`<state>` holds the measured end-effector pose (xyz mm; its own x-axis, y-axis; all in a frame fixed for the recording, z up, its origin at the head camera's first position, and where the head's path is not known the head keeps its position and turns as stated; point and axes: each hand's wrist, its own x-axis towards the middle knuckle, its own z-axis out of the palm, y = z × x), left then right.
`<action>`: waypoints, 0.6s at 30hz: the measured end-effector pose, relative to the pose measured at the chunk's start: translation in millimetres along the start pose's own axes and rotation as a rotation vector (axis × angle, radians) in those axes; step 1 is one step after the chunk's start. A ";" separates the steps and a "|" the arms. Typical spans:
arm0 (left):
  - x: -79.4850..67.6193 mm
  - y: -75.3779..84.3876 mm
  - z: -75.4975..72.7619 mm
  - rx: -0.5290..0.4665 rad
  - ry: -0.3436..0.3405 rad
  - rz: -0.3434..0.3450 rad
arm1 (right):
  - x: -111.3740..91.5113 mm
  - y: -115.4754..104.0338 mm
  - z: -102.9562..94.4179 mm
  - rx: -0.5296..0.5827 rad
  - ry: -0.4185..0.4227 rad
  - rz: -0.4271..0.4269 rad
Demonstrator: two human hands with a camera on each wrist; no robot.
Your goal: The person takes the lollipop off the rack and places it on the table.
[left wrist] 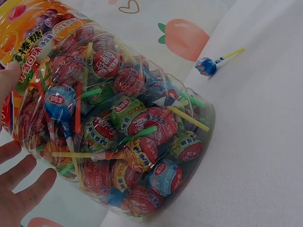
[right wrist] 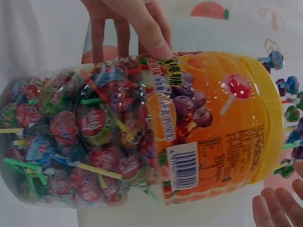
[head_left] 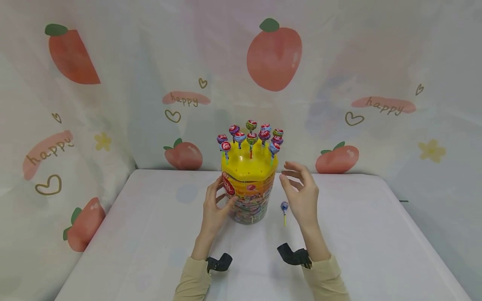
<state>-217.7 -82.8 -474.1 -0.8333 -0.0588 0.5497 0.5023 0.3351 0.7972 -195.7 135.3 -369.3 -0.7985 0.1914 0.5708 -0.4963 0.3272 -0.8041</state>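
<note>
Blue-wrapped, one loose lollipop (head_left: 284,206) lay on the worktop (head_left: 154,234) to the right of the jar (head_left: 250,207), its head toward the far edge and its stick toward the near edge. Its long axis ran nearly straight between those edges. The right hand (head_left: 303,196) was the nearer one, raised above and beyond the candy's head; its thumb and fingers stood apart, bent, with nothing visible between them. The jar stood upright toward the far edge, about midway between the side edges. The left hand (head_left: 214,209) rested on its left side, thumb against the label (right wrist: 189,113), fingers spread loosely; how firmly they pressed, I cannot tell. Upright lollipops (head_left: 251,139) ringed the yellow lid (head_left: 241,161), while small holes along its near side held no sticks. White cloth covered the worktop, with faint creases. Behind the far edge hung a pale backdrop (head_left: 226,108) printed with peaches (head_left: 275,58), hearts and "happy". A black camera (head_left: 291,254) sat at the right wrist, another at the left, just above tan sleeves (head_left: 324,278).
</note>
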 end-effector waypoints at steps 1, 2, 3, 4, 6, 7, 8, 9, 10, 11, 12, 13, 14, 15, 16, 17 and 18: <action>-0.1 0.0 0.1 0.001 0.000 0.001 | 1.5 -1.6 0.1 0.005 0.003 -0.011; -0.4 0.0 0.2 0.001 0.000 0.001 | 2.8 -3.1 0.4 0.001 0.007 -0.022; -0.6 0.2 0.4 0.000 0.001 0.000 | 4.1 -4.4 0.8 0.001 0.009 -0.032; -0.6 0.3 0.4 -0.002 0.001 -0.002 | 5.6 -5.9 1.5 0.003 0.010 -0.039; -0.7 -0.2 0.6 -0.001 -0.002 -0.004 | 8.4 -8.6 3.1 0.007 0.013 -0.050; -0.8 -0.5 0.4 -0.002 -0.004 -0.009 | 9.6 -9.9 4.2 0.008 0.015 -0.056; -0.9 -0.9 0.3 -0.003 -0.006 -0.013 | 10.8 -11.5 5.2 0.011 0.017 -0.062; -0.9 -0.9 0.1 -0.005 -0.008 -0.017 | 11.9 -12.9 6.2 0.018 0.018 -0.064; -0.8 -1.0 -0.2 -0.003 -0.011 -0.022 | 12.8 -14.6 7.1 0.025 0.021 -0.068; -0.8 -1.0 -0.2 -0.003 -0.013 -0.026 | 13.6 -15.7 8.0 0.029 0.023 -0.074; -0.8 -1.0 -0.3 -0.004 -0.014 -0.029 | 14.4 -16.6 9.0 0.036 0.026 -0.079; -0.7 -1.1 -0.4 -0.005 -0.015 -0.032 | 15.2 -17.3 10.0 0.042 0.027 -0.084; -0.8 -1.2 -0.3 -0.005 -0.014 -0.031 | 16.1 -18.3 11.1 0.048 0.029 -0.090; -0.8 -1.4 -0.3 -0.007 -0.014 -0.029 | 16.7 -18.7 12.1 0.052 0.031 -0.096; -0.6 -1.6 -0.2 -0.006 -0.014 -0.027 | 17.5 -19.4 13.3 0.057 0.033 -0.100; -0.6 -2.1 -0.1 -0.009 -0.014 -0.023 | 18.3 -19.5 14.5 0.061 0.035 -0.103; -0.5 -2.4 -0.1 -0.010 -0.013 -0.019 | 19.0 -19.7 15.6 0.065 0.037 -0.105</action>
<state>-218.5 -83.6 -476.3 -0.8456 -0.0527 0.5312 0.4886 0.3242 0.8100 -206.4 118.0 -345.2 -0.7282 0.1939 0.6574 -0.5986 0.2873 -0.7478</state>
